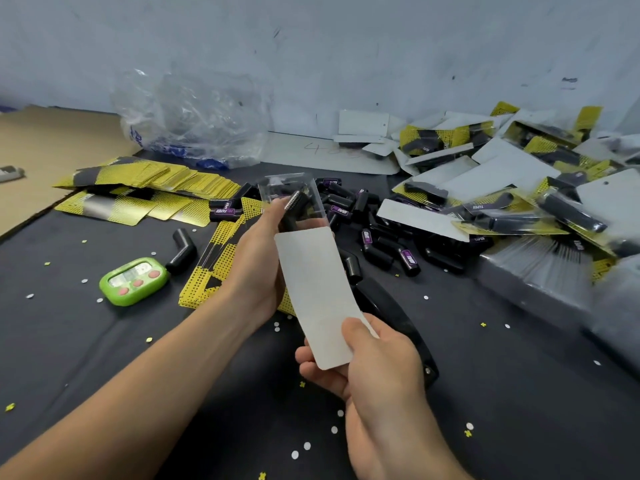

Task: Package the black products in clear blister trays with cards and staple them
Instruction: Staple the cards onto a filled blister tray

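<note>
My left hand point(258, 261) holds a clear blister tray point(291, 192) with a black product point(294, 206) inside, lifted above the dark table. My right hand point(367, 358) pinches the near end of a card point(315, 292), white side up, whose far end meets the open end of the tray. A black stapler point(398, 317) lies on the table under the card and my right hand. Loose black products point(377, 244) are heaped behind the tray. Yellow-and-black cards point(145, 188) are spread at the left.
Finished packs point(519, 188) pile up at the right, beside a stack of clear trays point(540, 268). A green timer point(133, 280) sits at the left near one loose black product point(181, 249). A crumpled plastic bag point(194, 123) stands by the wall. Paper punch dots litter the table.
</note>
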